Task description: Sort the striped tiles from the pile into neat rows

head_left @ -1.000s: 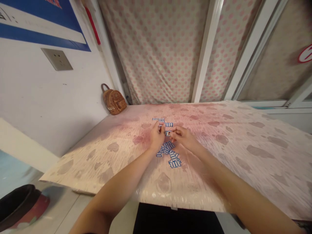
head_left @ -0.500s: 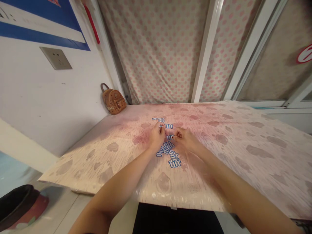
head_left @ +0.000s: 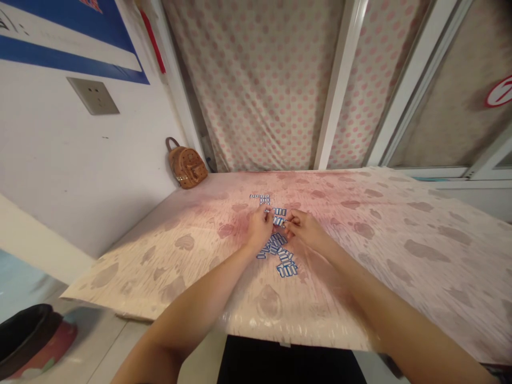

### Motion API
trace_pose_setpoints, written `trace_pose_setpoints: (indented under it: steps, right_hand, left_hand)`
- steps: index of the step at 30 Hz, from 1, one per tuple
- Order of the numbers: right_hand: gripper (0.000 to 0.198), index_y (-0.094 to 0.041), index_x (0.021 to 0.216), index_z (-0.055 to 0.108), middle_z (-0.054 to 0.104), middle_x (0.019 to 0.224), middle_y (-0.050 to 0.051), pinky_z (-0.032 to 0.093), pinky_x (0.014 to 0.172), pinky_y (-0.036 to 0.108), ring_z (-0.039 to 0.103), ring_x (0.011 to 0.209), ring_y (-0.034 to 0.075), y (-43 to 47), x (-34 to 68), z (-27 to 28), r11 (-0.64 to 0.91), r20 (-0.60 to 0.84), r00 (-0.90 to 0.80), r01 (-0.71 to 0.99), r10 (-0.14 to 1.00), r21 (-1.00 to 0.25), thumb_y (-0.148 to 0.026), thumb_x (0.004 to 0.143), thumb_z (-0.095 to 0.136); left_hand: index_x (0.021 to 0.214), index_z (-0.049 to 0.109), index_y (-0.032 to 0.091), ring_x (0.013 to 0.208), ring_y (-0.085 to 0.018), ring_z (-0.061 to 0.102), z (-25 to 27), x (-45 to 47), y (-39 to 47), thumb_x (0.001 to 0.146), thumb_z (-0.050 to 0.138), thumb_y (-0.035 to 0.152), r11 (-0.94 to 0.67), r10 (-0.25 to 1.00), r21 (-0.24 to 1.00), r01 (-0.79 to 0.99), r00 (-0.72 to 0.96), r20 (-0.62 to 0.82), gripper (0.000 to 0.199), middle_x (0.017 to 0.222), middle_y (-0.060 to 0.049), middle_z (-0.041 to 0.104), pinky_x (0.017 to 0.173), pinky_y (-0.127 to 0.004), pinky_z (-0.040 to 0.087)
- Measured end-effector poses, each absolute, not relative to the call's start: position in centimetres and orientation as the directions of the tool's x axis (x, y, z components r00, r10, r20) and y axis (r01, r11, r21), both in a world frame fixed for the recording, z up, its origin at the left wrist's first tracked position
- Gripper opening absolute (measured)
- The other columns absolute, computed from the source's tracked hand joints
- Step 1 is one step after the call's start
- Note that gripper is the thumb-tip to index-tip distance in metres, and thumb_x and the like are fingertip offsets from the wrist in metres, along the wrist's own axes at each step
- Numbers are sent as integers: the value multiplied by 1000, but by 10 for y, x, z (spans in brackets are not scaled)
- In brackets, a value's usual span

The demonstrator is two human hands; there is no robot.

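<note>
Over the middle of the table, a short strip of small white pieces with blue edges spans the gap between my two hands. My left hand has its fingers curled and pinched at the strip's left end. At the right end, the fingertips of my right hand are closed on it. Just beyond lies another row of like pieces, partly hidden by my left fingers. Farther off sits a small group of these pieces. Nearer me is a loose, overlapping pile of them. Their exact kind is too small to tell.
A patterned cloth covers the table. At its back left corner, a small brown backpack leans by the wall. A dark-rimmed pot stands on the floor at left. Curtained sliding doors rise behind the table.
The strip between my hands has moved slightly away from me, closer to the row beyond it. My right fingers have shifted a little with it. The pile lies as before.
</note>
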State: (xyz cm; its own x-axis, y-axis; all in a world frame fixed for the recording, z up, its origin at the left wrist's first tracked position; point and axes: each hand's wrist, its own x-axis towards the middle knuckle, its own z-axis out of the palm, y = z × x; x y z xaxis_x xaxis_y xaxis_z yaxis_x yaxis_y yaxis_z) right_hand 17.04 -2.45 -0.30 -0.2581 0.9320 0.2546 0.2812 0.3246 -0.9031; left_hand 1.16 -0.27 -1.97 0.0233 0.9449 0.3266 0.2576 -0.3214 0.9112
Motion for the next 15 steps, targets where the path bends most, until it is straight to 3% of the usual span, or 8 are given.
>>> trace_pose_setpoints:
  steps: [6,15]
  right_hand:
    - [13,-22,70,47,59,54,-4,44,47,24,56,45,13,-26,168,-2,315,250,-242,282,937,-906,-29,75,58]
    - [35,-19,72,51,66,61,2,54,53,27,63,49,14,-26,167,3,191,163,-321,60,933,-980,-50,73,69]
  left_hand:
    - [92,56,22,46,-12,54,-16,8,-4,93,46,32,-330,924,856,399,-49,379,15,56,5,55,48,-20,32]
    - [92,58,21,49,-12,46,-16,7,-2,92,46,27,-354,899,816,458,-75,432,13,55,5,50,51,-22,25]
